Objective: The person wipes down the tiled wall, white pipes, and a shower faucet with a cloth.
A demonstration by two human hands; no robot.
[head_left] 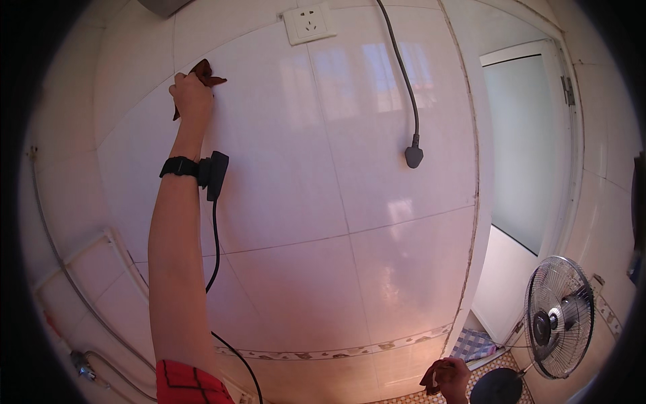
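Note:
My left hand (193, 94) is stretched up against the white tiled wall (282, 182), its fingers closed round a brown cloth (204, 70). Part of that cloth sticks out above the knuckles, and another edge hangs below the hand. A black strap with a small black device (214, 176) sits on my left wrist, with a cable trailing down. Low in the view, my right hand (452, 377) is closed on a second brown cloth (431, 378). Its lower part is cut off by the picture's edge.
A wall socket (309, 25) is at the top, and a dark plug (414, 156) hangs on its cord to the right. A frosted door (518, 135) and a standing fan (558, 320) are at the right. A hose (81, 289) and tap (84, 367) are at the left.

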